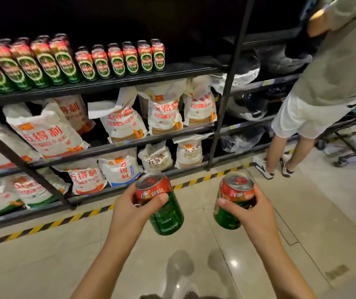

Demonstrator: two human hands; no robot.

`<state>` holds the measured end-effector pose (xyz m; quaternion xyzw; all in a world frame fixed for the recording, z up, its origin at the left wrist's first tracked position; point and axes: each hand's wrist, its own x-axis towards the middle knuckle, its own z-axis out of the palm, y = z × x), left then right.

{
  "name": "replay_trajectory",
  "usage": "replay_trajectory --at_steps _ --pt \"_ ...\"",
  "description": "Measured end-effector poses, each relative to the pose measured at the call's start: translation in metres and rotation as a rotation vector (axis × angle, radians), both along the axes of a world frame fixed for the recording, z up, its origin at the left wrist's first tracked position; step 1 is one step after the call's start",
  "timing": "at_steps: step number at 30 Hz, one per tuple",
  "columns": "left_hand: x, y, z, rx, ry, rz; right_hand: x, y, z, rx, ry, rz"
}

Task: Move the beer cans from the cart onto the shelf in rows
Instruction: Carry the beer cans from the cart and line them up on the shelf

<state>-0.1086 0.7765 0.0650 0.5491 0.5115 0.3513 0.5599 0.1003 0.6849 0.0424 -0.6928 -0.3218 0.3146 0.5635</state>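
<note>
The shelf [112,79] spans the upper left of the frame, its top tier carrying rows of green-and-red cans [116,60] labelled TSINGTAO. Below them sit white sacks [164,108] printed with red Chinese characters. At lower centre, my left hand [134,209] wraps its fingers around one beer can [162,203] reading TSINGTAO. Right of it, my right hand [252,210] clamps a second can [233,199], its brand obscured.
</note>
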Motion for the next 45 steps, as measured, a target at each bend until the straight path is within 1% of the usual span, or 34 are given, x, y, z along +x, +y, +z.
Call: replay_trajectory --at_steps 3,8,13,17,23,26,30,36,42,45 --pt "0.021 0.036 0.0 0.016 0.022 0.02 0.023 0.044 0.002 0.01 0.005 0.036" --pt "0.043 0.11 -0.009 0.006 0.055 0.118 0.053 0.116 -0.001 -0.003 0.012 0.119" --pt "0.069 0.202 -0.023 0.005 0.084 0.173 0.086 0.205 -0.013 -0.035 0.031 0.127" --pt "0.101 0.276 -0.027 0.032 0.094 0.164 0.118 0.275 -0.015 -0.048 0.027 0.119" --pt "0.159 0.373 -0.017 0.048 0.107 0.057 0.164 0.364 -0.009 -0.028 0.043 0.099" --pt "0.189 0.404 -0.01 0.079 0.115 0.051 0.186 0.397 -0.007 -0.029 0.061 0.109" --pt "0.223 0.438 -0.006 0.088 0.111 0.06 0.216 0.442 -0.003 -0.041 0.042 0.176" --pt "0.276 0.486 0.003 0.105 0.083 0.158 0.273 0.521 0.007 -0.06 0.011 0.277" --pt "0.32 0.525 0.013 0.149 0.026 0.257 0.317 0.588 0.019 0.021 -0.078 0.363" --pt "0.342 0.542 0.017 0.182 0.026 0.283 0.327 0.616 0.021 0.051 -0.112 0.424"
